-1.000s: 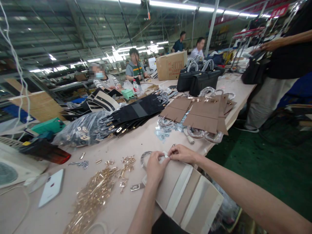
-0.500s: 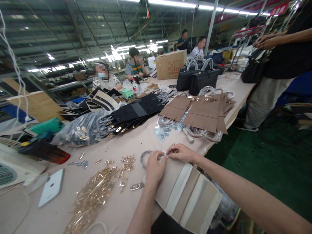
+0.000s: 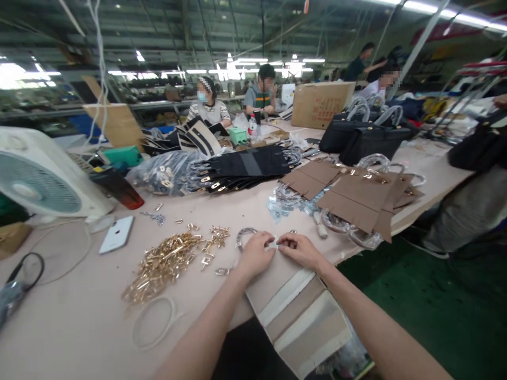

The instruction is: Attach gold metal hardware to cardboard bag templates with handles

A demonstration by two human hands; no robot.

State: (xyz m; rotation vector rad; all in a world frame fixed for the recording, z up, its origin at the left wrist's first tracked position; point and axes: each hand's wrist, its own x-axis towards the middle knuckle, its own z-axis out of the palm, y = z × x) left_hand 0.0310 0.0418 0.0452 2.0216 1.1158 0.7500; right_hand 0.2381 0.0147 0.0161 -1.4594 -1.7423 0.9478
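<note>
A beige bag panel (image 3: 309, 311) with pale strips lies in front of me, its lower end hanging past the table edge. At its upper edge my left hand (image 3: 258, 254) is closed, fingers pinched on the panel. Close beside it, my right hand (image 3: 300, 251) is closed too, with thumb and fingertips together. A small pale piece (image 3: 274, 243) shows between the fingertips; its kind is unclear. Left of my left hand curves a plastic-wrapped handle (image 3: 241, 236). A metal clasp plate (image 3: 223, 271) sits by my left forearm.
Gold fasteners (image 3: 170, 258) lie heaped on the left, near a phone (image 3: 116, 235), a cord loop (image 3: 154, 345) and a fan (image 3: 39, 179). Ahead are black panels (image 3: 249, 164), brown bag panels (image 3: 352, 198) and black bags (image 3: 372, 140). Several people sit or stand beyond.
My view has swung left, so the fan shows more fully and the scene shifts right. Both hands stay at the panel's upper edge, with a slightly wider gap between them.
</note>
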